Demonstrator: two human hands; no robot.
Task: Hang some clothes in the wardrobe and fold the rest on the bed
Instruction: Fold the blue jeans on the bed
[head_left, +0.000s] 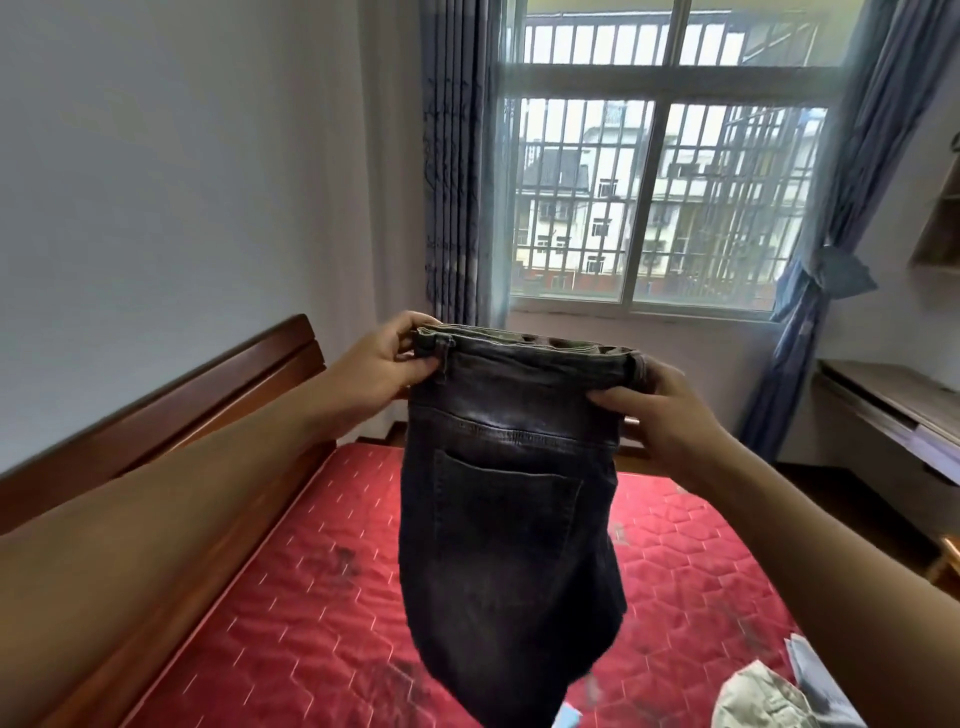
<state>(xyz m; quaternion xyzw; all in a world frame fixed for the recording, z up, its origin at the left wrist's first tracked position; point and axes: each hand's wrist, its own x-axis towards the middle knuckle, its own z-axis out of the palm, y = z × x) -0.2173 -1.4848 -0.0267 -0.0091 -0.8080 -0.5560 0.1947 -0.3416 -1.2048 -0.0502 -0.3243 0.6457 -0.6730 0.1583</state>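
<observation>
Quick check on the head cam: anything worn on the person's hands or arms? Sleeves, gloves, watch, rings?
Nothing worn shows. The left hand and right hand are bare: no gloves, rings or watch visible. The left forearm and right forearm are uncovered to the frame edge, so no sleeve or cuff is in view.

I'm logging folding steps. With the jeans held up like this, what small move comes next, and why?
Probably lower the jeans onto the red mattress: the left hand and right hand pinch the two ends of the waistband, and the rest hangs free above it.
</observation>
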